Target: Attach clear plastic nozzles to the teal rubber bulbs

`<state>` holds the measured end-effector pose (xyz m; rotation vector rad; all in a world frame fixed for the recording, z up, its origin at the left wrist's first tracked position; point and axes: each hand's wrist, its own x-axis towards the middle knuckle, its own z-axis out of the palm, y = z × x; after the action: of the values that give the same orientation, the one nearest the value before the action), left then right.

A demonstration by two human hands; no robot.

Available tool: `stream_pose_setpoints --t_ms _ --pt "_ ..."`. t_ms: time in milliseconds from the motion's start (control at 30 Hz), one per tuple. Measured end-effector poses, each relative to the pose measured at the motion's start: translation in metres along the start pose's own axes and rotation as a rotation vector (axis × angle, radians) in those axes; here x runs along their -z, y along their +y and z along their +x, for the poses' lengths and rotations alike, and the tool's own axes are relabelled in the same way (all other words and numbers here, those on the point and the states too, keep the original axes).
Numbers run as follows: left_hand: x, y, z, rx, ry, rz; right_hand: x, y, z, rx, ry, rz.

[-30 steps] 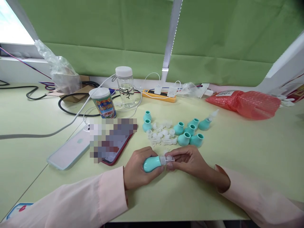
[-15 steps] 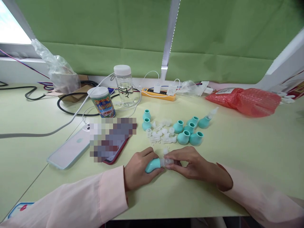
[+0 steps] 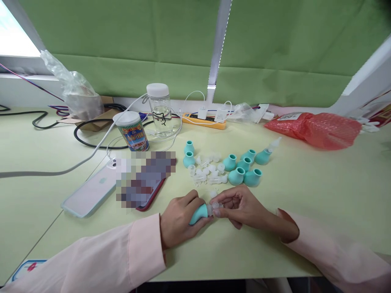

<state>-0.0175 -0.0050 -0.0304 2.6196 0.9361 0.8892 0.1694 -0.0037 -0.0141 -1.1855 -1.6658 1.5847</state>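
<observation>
My left hand is wrapped round a teal rubber bulb lying on its side, its mouth turned right. A clear plastic fitting sits at that mouth, and my right hand pinches it between thumb and fingers. How deep the fitting goes into the bulb I cannot tell. Just beyond my fingertips lies a small translucent piece. Farther back is a loose pile of translucent plastic parts. Several teal bulbs stand right of the pile, one with a clear nozzle in it; two more bulbs stand left.
Two phones, one pale and one red-edged, lie to the left. Behind them are a printed canister, a water bottle and loose cables. A yellow power strip and a red bubble-wrap bag lie along the back.
The fingers of my right hand have shifted and rolled on the clear fitting, the thumb now lying across it. My left hand keeps hold of the bulb, which has barely moved.
</observation>
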Motion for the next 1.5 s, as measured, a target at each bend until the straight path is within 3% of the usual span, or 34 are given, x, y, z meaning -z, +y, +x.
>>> stream_pose_setpoints --t_ms 400,800,933,1000,1067,1167,1233,1367,1500 --pt "-0.001 0.001 0.000 -0.038 -0.003 0.172 -0.001 -0.006 0.003 -0.038 0.005 0.107" --pt "-0.004 0.004 -0.001 -0.129 -0.006 0.291 0.001 -0.010 0.006 -0.223 -0.013 0.137" --pt "0.000 0.005 0.000 -0.084 0.000 0.210 0.002 -0.008 0.006 -0.143 -0.038 0.109" --pt "0.004 0.005 0.001 -0.056 0.024 0.127 0.005 -0.009 0.003 -0.041 -0.009 0.040" --pt "0.008 0.005 0.002 -0.015 0.061 0.040 0.010 -0.010 0.000 0.094 0.120 -0.108" --pt "0.009 0.003 0.004 0.079 0.127 -0.048 0.017 -0.010 -0.003 0.361 0.321 -0.457" --pt "0.008 0.002 0.005 0.145 0.149 -0.088 0.020 -0.006 -0.003 0.471 0.342 -0.674" --pt "0.007 0.003 0.008 0.219 0.159 -0.114 0.016 0.007 0.004 0.415 0.297 -0.935" --pt "0.009 0.006 0.009 0.233 0.115 -0.121 0.012 0.013 0.009 0.390 0.252 -1.015"
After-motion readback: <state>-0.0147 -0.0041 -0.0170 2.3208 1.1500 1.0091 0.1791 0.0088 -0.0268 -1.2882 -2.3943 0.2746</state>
